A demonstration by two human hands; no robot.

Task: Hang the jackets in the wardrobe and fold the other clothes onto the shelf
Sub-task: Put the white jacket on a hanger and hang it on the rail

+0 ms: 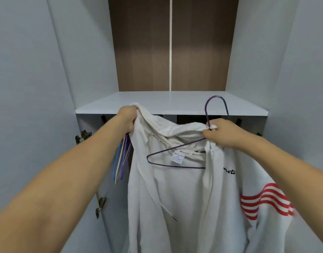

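A white hooded jacket (175, 194) with red stripes on one sleeve hangs in front of me, below the wardrobe's white shelf (171, 103). My left hand (127, 118) grips the jacket's hood and shoulder cloth at the upper left. My right hand (220, 133) pinches the neck of a purple wire hanger (177, 148) together with the jacket's right collar. The hanger's hook rises in front of the shelf edge, and its left arm lies inside the open neck of the jacket. Its right arm is hidden by cloth.
Several spare wire hangers (121, 159), blue, white and purple, hang below the shelf at the left, just behind my left wrist. The wardrobe's grey side walls (47, 88) and door hinges (83, 136) frame the opening. A brown back panel (147, 52) stands above the shelf.
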